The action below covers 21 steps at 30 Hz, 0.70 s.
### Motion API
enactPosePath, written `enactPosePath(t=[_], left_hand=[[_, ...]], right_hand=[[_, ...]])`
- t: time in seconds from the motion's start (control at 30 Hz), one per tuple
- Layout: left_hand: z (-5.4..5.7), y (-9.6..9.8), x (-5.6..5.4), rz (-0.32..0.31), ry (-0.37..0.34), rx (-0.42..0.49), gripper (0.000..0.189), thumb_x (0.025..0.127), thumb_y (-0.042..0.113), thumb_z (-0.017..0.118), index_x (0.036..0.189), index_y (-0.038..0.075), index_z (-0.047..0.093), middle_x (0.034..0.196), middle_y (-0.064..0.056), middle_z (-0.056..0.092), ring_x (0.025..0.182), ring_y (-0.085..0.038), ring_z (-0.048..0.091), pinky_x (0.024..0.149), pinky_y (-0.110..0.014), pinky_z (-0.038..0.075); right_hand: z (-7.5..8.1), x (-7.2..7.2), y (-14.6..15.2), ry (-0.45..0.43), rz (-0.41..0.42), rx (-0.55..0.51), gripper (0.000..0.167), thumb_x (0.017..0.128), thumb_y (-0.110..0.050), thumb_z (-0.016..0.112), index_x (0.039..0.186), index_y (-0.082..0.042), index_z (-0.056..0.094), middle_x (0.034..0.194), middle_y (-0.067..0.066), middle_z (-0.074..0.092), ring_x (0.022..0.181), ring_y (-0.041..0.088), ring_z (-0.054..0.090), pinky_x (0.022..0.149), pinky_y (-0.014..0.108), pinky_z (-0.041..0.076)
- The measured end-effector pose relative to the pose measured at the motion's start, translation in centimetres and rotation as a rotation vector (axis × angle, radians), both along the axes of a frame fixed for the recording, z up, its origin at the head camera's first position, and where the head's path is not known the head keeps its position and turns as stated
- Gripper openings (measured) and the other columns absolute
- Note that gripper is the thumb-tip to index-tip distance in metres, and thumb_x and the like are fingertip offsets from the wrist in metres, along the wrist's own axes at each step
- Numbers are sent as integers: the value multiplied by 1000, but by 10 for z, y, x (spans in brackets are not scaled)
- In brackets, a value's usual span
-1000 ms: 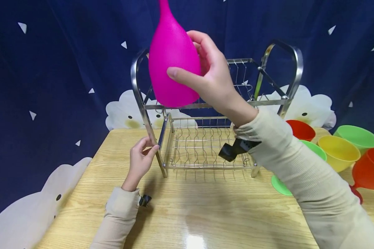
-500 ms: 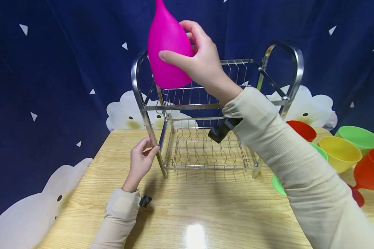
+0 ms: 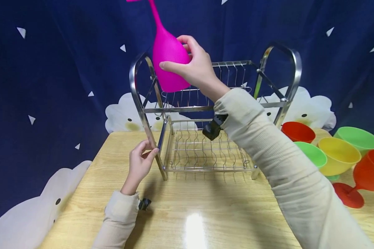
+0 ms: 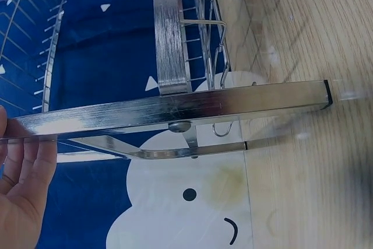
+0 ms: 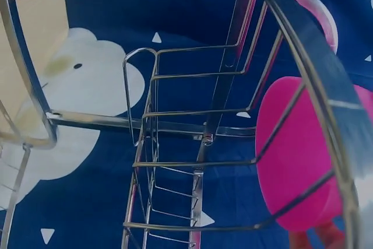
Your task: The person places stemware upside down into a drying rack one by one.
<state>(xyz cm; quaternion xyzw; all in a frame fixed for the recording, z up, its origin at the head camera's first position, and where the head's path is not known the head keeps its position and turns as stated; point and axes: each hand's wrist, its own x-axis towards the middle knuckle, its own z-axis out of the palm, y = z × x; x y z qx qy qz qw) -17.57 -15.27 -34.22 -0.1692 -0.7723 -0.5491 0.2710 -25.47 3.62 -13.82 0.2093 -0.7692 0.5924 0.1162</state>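
Observation:
My right hand (image 3: 199, 65) grips a bright pink plastic goblet (image 3: 169, 52) by its bowl, thumb on the near side. The goblet is upside down and tilted, stem pointing up and to the left. It overlaps the upper tier of a two-tier metal dish rack (image 3: 182, 109) at its left end. In the right wrist view the bowl (image 5: 291, 155) shows behind the rack's wires. Lower down, my left hand (image 3: 139, 162) pinches the rack's front left leg (image 3: 149, 133). From the left wrist, fingers (image 4: 29, 170) are seen against that flat metal bar (image 4: 116, 116).
At the right of the wooden table (image 3: 180, 204) stand several goblets: red (image 3: 298, 132), light green (image 3: 310, 154), yellow (image 3: 339, 155), another green (image 3: 358, 136) and orange-red (image 3: 369, 173). My right sleeve passes close in front of them. A dark blue curtain (image 3: 65, 69) hangs behind.
The right hand and pink goblet have moved away toward the rack's upper left, rising and then dipping; more of the stem now shows. The left hand stays on the leg.

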Motion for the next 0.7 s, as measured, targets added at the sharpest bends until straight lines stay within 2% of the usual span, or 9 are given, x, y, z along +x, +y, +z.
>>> enactPosePath(t=[0.1,0.3,0.5,0.7], left_hand=[[1,0,-1,-1,0,-1,13,77,-15,61,89,-18,55,80,-22,60,77,-27,61,70,-20,53],[3,0,-1,-3,-16,-9,14,77,-14,61,90,-17,56,84,-25,60,78,-25,61,71,-19,52],[1,0,-2,7,22,-19,14,77,-15,62,89,-15,56,78,-22,59,76,-28,61,70,-19,53],[-17,-8,-15,2,25,6,14,77,-12,63,90,-13,58,78,-18,59,76,-26,61,70,-18,52]], right_hand=[[-1,-2,0,-7,-20,29,66,68,-27,79,125,-21,45,113,2,53,97,16,55,70,31,54],[-5,-5,-1,-41,-66,132,69,70,-31,78,126,-16,42,114,3,53,97,14,54,75,28,52],[-10,-5,-4,-85,-100,233,70,71,-32,77,127,-12,40,115,3,52,98,13,52,76,26,51],[-12,-5,-5,-146,-95,298,72,70,-31,78,127,-11,39,115,4,52,97,14,53,75,24,51]])
